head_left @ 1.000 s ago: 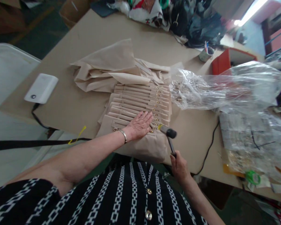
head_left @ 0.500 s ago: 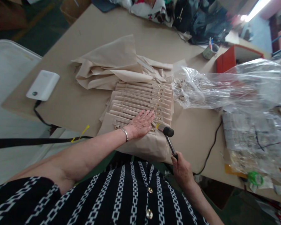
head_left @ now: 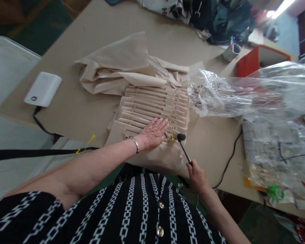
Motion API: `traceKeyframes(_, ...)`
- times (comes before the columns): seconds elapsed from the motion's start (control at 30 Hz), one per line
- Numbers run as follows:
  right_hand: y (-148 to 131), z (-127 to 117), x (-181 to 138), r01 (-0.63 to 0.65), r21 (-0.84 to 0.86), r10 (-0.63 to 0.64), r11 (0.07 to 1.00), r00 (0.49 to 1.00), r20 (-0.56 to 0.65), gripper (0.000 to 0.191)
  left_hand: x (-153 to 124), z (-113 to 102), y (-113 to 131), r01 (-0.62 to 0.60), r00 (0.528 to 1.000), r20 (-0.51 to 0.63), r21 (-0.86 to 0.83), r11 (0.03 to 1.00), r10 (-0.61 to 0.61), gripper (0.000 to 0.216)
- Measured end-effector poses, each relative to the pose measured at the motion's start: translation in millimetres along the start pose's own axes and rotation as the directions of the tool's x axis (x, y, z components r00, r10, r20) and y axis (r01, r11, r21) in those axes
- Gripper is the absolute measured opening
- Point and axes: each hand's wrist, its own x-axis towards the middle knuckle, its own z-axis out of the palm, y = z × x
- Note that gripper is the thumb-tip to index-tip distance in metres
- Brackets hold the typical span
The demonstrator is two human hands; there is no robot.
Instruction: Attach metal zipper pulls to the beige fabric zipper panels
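Note:
My left hand [head_left: 155, 133] lies flat with its fingers stretched out on a stack of beige bag panels [head_left: 144, 152]. The panels overlap in rows, each with a zip and small gold-coloured metal fittings along the right side. My right hand [head_left: 197, 175] is closed round the handle of a hammer [head_left: 185, 150]. Its black head [head_left: 181, 137] is at the right edge of the stack, beside a small yellow piece [head_left: 172, 136] near my left fingertips. Whether the hammer touches anything there I cannot tell. Loose beige cloth [head_left: 122, 67] is heaped behind the rows.
Clear plastic bags [head_left: 244, 95] lie to the right, near an orange-red box [head_left: 247, 62] and a pen cup [head_left: 231, 52]. A white device [head_left: 43, 88] with a black cable sits at the left. A green tape roll [head_left: 276, 192] is near the front right edge.
The hammer head has shifted slightly up and left, towards the yellow piece, with my right hand round the handle. My left hand stays flat on the panels. The camera view has shifted slightly.

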Motion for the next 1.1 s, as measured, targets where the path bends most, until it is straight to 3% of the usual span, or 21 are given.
traceKeyframes(0.17,2.9,-6.4,-3.4,0.013,0.068,-0.009,0.998,0.998,-0.060,0.031,0.0,-1.2,0.3,0.004,1.000,-0.003,-0.002,1.000,-0.004,0.059)
traceKeyframes(0.43,-13.4,-3.7,-23.7,0.171,0.126,-0.156,0.977,0.980,-0.121,0.030,-2.1,-0.7,0.8,-0.012,1.000,-0.026,-0.008,1.000,0.012,0.058)
traceKeyframes(0.6,-11.7,4.4,-13.7,0.057,-0.048,-0.054,0.997,0.997,0.058,0.027,-1.5,-1.2,1.1,-0.003,1.000,0.000,-0.025,1.000,0.003,0.059)
traceKeyframes(0.67,-9.9,2.8,-12.5,0.044,-0.070,-0.039,0.997,0.997,0.073,0.028,-0.5,-1.7,1.2,0.008,1.000,0.015,-0.028,1.000,-0.008,0.059)
traceKeyframes(0.8,-2.9,-2.2,-20.4,0.042,0.015,-0.041,0.999,0.999,-0.015,0.034,-0.6,-5.5,-0.7,0.001,1.000,0.018,-0.054,0.999,0.000,0.059)
traceKeyframes(0.93,10.6,-4.0,-21.4,-0.050,0.150,0.067,0.987,0.992,-0.108,0.039,-6.8,-14.1,-0.5,-0.031,0.988,-0.151,-0.091,0.995,0.017,0.051)
traceKeyframes(1.0,20.4,-3.5,-15.9,-0.089,0.203,0.124,0.975,0.978,-0.168,0.043,-11.6,-17.9,3.9,-0.090,0.969,-0.238,-0.105,0.990,0.063,0.038)
traceKeyframes(1.1,41.7,0.8,-5.8,-0.124,0.249,0.191,0.961,0.945,-0.266,0.048,-18.6,-17.9,15.4,-0.216,0.951,-0.249,-0.106,0.971,0.184,0.023)
